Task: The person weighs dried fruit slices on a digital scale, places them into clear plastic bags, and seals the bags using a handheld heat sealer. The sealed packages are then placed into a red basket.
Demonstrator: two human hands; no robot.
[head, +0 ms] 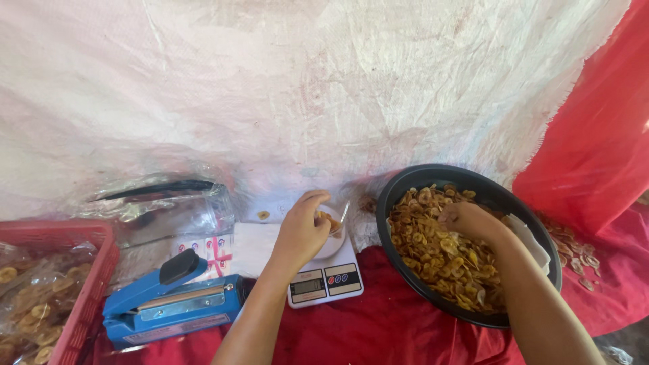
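**A:** What is each of your hands doing?

**B:** Your left hand hovers over the small white bowl on the digital kitchen scale. Its grip is pinched around a few banana chips, so they sit right above the bowl. Your right hand is curled down into the black basin, closed over a clump of fried banana chips, though I cannot tell how tightly.

**A:** What lies around them?

**B:** Left of the left-hand grip sit a blue heat sealer, clear plastic bags and a red basket of packed chips. Beyond the right grip, loose chips lie on the red cloth. Nothing stands between basin and scale.
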